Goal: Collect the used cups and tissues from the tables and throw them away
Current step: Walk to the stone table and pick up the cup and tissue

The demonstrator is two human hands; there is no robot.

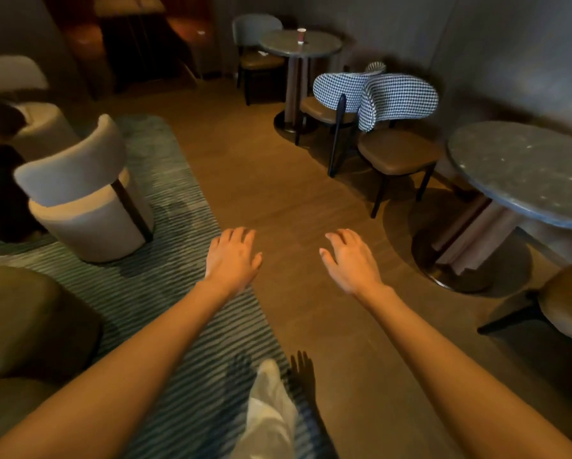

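A small paper cup (301,35) with a reddish body stands upright on the far round table (324,49) at the back of the room. A pale scrap that may be a tissue (263,53) lies on the seat of the chair behind that table. My left hand (232,256) and my right hand (351,260) are stretched out in front of me above the floor, palms down, fingers straight and relaxed, holding nothing. Both hands are far from the cup.
A nearer round stone-topped table (523,173) stands at the right on a pedestal. Two chairs with checked backs (397,101) stand between the two tables. Beige tub chairs (86,190) sit on a striped rug (165,180) at the left. A wood-floor aisle (271,167) runs ahead.
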